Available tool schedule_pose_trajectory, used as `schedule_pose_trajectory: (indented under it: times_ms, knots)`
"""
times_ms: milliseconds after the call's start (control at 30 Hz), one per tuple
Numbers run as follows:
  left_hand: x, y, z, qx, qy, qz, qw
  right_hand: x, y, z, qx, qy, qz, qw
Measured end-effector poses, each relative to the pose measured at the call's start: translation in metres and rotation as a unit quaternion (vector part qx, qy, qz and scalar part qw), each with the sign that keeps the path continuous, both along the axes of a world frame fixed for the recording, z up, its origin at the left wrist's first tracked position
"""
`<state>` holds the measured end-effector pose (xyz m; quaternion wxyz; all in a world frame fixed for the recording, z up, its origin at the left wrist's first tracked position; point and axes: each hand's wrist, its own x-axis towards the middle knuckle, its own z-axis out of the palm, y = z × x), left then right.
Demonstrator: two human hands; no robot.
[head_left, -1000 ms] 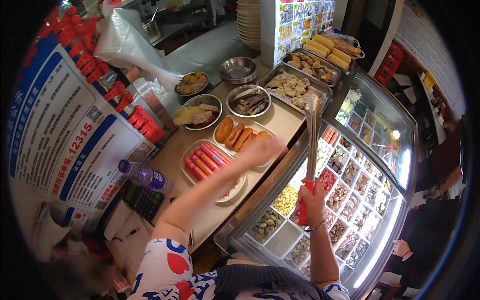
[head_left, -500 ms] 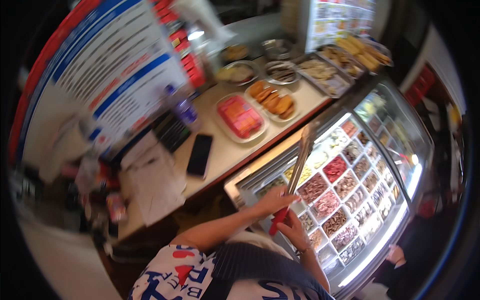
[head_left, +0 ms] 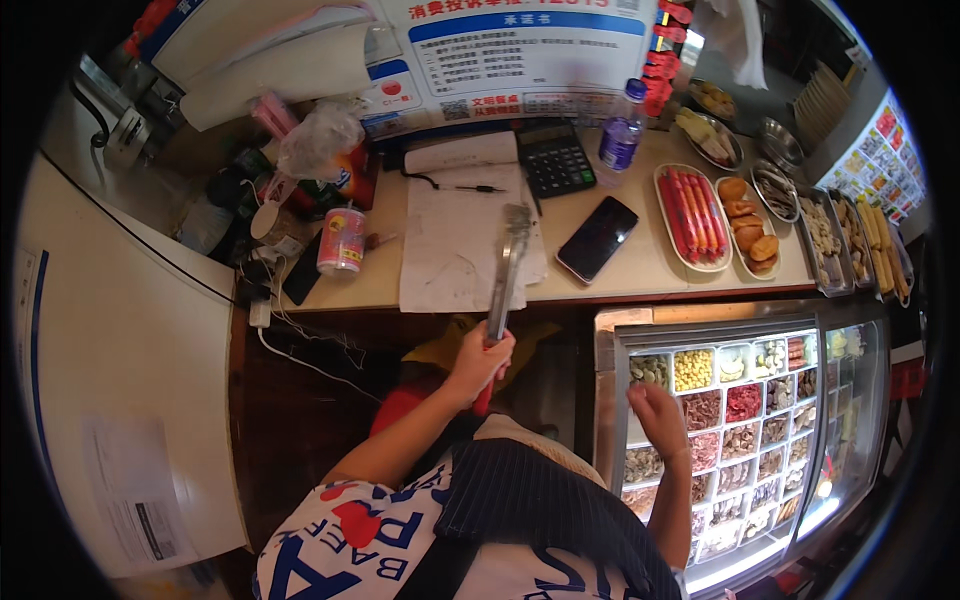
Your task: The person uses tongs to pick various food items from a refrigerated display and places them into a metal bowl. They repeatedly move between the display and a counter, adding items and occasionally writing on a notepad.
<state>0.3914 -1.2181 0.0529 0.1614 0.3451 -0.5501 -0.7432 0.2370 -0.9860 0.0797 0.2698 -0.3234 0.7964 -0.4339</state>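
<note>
My left hand (head_left: pixel 478 365) is closed round a pair of long metal tongs (head_left: pixel 510 265) with red grips. The tongs point up and away, their tips over the written papers (head_left: pixel 455 255) on the counter. My right hand (head_left: pixel 658 415) is above the left side of a lit glass case, its fingers loosely bent with nothing seen in them. Within the case are several small white trays of food, among them yellow corn kernels (head_left: pixel 693 369) and red pieces (head_left: pixel 743 402).
A black phone (head_left: pixel 597 238), a calculator (head_left: pixel 556 160) and a purple-labelled bottle (head_left: pixel 622 130) sit on the counter. To their right are a plate of pink-wrapped sausages (head_left: pixel 692 215) and one of browned pieces (head_left: pixel 748 228). A pink can (head_left: pixel 342 240) stands left, with a white cable (head_left: pixel 310 355) hanging below.
My view has swung left. The tongs have moved from over the glass case to over the papers, in my left hand. My right hand has come apart from the left.
</note>
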Motion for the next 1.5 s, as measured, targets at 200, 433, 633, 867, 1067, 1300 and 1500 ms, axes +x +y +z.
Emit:
schedule_pose_trajectory:
  times_ms: [200,433,633,867,1067,1300,1500]
  knots:
    - [0.051,-0.069,0.01,-0.066,-0.011,0.16,0.985,-0.031,-0.21,0.018,-0.071,0.24,0.098,0.963]
    - [0.075,-0.113,-0.006,-0.127,-0.047,0.214,0.967,-0.056,-0.374,-0.016,0.095,0.338,0.13,0.927]
    - [0.056,-0.142,0.003,-0.323,-0.1,0.169,0.926,-0.084,-0.401,-0.037,0.143,0.32,0.226,0.909]
    - [0.013,-0.149,0.023,-0.221,-0.126,0.096,0.962,-0.107,-0.375,0.031,-0.017,-0.026,0.102,0.994]
    - [-0.031,-0.135,0.017,-0.449,-0.151,0.001,0.88,-0.103,-0.334,0.02,-0.033,-0.218,0.023,0.975]
    - [-0.06,-0.126,0.007,-0.464,-0.289,-0.099,0.831,-0.133,-0.3,-0.029,-0.02,-0.231,-0.056,0.971]
    - [-0.064,-0.143,-0.001,-0.432,-0.281,-0.092,0.852,-0.139,-0.297,-0.021,-0.079,-0.261,-0.06,0.96]
